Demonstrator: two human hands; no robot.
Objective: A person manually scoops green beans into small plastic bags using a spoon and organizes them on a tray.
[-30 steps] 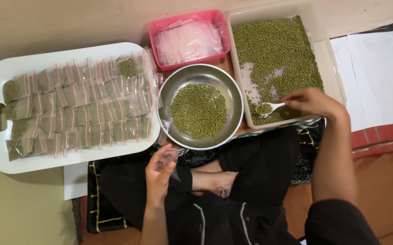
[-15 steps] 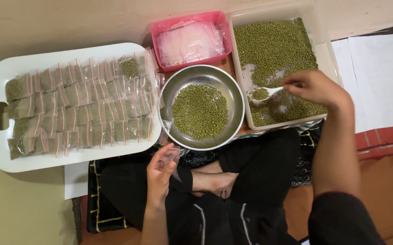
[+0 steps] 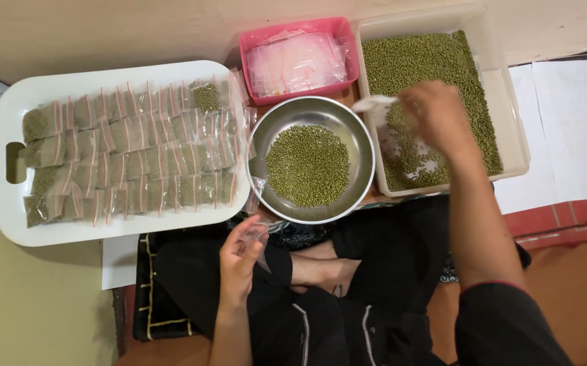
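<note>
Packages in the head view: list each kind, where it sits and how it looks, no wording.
Filled bags: small clear pouches of green beans with red seal strips, overlapping in rows on the white tray, left.
Empty bags: clear stack in the pink tub, top centre.
Held bag: one small clear pouch in the left hand, below the steel bowl.
No labels, signs or screens visible.
</note>
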